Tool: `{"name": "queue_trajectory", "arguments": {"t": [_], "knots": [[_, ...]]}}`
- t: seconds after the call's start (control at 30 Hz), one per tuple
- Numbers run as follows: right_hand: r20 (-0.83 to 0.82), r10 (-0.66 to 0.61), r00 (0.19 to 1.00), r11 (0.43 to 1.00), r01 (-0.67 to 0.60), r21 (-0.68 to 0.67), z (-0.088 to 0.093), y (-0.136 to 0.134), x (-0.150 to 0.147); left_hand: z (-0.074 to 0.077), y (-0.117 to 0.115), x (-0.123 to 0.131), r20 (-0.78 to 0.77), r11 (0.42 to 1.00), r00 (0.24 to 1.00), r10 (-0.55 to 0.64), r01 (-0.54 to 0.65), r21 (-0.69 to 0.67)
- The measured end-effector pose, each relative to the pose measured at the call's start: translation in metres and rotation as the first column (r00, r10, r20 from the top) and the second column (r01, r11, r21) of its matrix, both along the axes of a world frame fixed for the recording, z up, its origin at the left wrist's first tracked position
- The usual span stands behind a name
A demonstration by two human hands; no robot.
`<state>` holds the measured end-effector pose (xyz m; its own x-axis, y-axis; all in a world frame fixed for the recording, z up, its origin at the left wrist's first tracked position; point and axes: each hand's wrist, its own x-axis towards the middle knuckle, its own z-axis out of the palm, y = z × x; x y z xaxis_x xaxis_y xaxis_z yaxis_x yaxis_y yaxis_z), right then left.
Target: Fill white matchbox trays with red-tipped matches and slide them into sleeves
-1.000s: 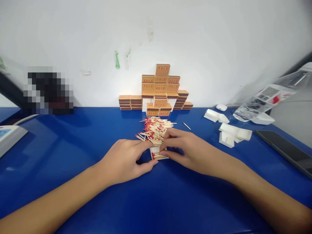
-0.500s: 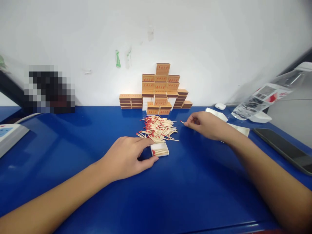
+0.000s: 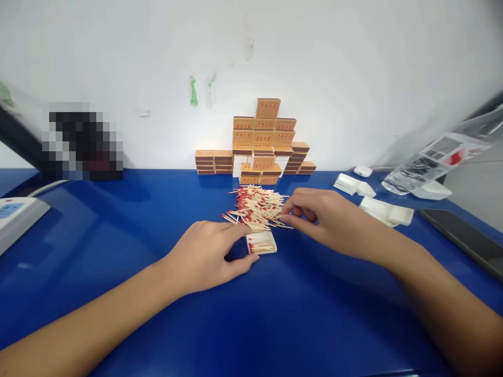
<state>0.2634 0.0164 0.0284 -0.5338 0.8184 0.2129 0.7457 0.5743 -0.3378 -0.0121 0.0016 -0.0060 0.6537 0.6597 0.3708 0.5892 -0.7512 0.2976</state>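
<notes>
Matchbox tray (image 3: 267, 236) with one end between left fingers (image 3: 239, 230)

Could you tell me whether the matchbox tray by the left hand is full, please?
The matchbox tray is partly filled: matches lie mostly along its near side, white interior showing behind.

Before me on a deep blue table (image 3: 251, 324): a white tray (image 3: 269, 236), cream matches (image 3: 260, 203) with red heads, and tan-orange matchboxes (image 3: 263, 139) with red lettering and dark brown sides.
</notes>
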Motion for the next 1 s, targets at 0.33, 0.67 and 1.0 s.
{"name": "queue_trajectory", "arguments": {"t": [0.33, 0.67, 1.0], "knots": [[0.075, -0.009, 0.997, 0.973, 0.026, -0.229, -0.002, 0.007, 0.012, 0.001, -0.001, 0.001, -0.011, 1.0, 1.0, 0.013, -0.014, -0.017], [-0.077, 0.05, 0.996, 0.996, -0.055, -0.071, -0.005, -0.015, -0.022, 0.0, -0.001, 0.0, -0.022, 1.0, 1.0, 0.007, -0.007, -0.022], [-0.098, -0.082, 0.992, 0.997, 0.081, -0.014, -0.026, -0.002, -0.03, 0.001, -0.005, 0.002, -0.048, 0.995, 0.996, -0.076, 0.073, -0.069]]}}
